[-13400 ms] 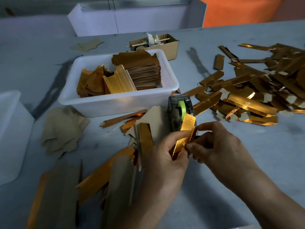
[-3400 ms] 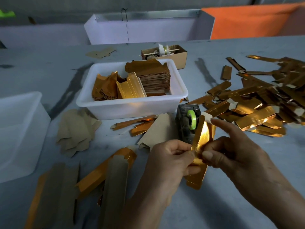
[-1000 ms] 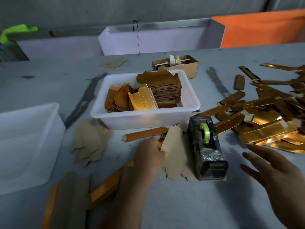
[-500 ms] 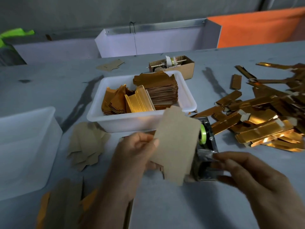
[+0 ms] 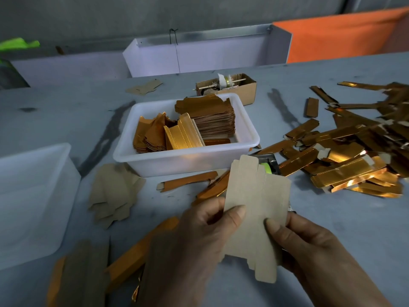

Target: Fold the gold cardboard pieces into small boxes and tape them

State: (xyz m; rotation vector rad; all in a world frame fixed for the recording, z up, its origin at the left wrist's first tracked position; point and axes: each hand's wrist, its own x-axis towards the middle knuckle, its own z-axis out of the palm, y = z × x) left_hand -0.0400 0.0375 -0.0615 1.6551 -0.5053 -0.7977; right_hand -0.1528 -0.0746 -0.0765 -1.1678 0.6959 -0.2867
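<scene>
— Where's the blank?

— I see the flat blank (image 5: pixel 256 209) held up above the worktop (image 5: pixel 332 218), plain brown side toward me, between both hands. My left hand (image 5: pixel 205 231) pinches its left edge, thumb on the face. My right hand (image 5: pixel 303 238) pinches the lower right edge, thumb on top too.

— And behind it?

— The tape dispenser (image 5: pixel 269 166), mostly hidden by the blank, just beside the white tub (image 5: pixel 177 162). The tub holds stacked gold blanks (image 5: pixel 212 120). To the right lies a pile of folded gold boxes (image 5: pixel 345 156). Left of the tub, loose brown blanks (image 5: pixel 112 191) lie near a second tub (image 5: pixel 33 196). A small carton (image 5: pixel 232 87) sits beyond the white tub.
</scene>
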